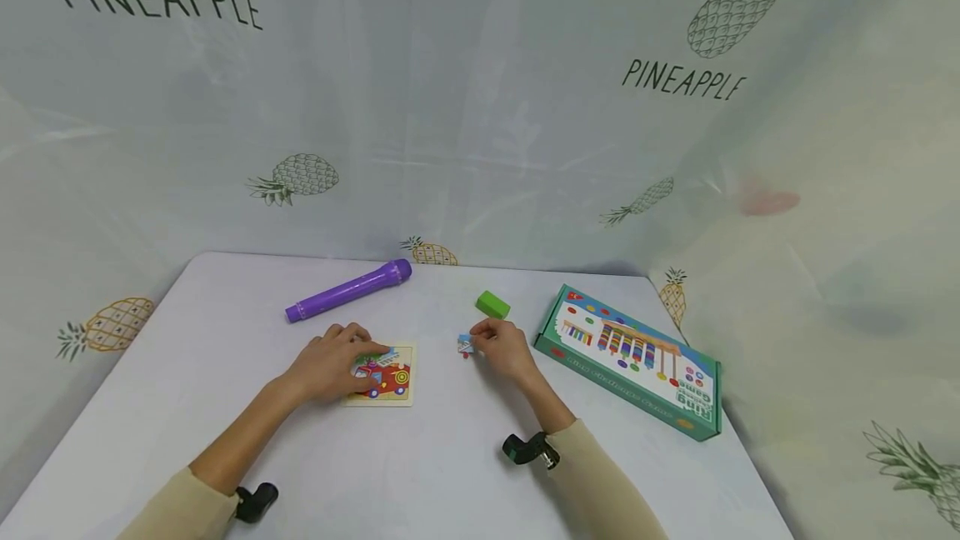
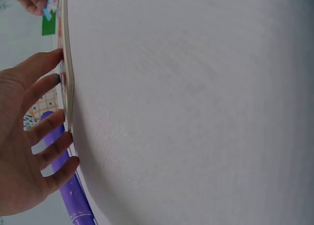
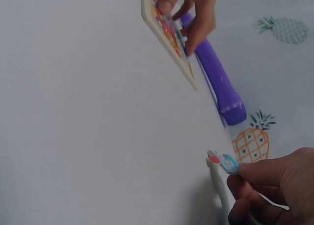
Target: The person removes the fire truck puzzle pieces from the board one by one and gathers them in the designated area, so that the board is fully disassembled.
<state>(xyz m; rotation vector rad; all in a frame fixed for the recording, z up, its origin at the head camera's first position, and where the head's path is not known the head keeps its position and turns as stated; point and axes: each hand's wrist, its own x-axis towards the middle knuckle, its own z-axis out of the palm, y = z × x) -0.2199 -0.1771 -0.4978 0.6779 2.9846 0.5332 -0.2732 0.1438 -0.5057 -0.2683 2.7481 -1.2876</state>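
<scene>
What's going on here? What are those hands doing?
A person's left hand is spread over a small picture board, touching it. The right hand pinches a little puzzle piece, held apart from the board. A purple microphone lies behind the board, a green block sits just beyond the right hand, and a green box lies to the right.

Pineapple-print sheeting [image 1: 465, 107] around a white table [image 1: 420, 465] suggests a screened-off booth.
</scene>
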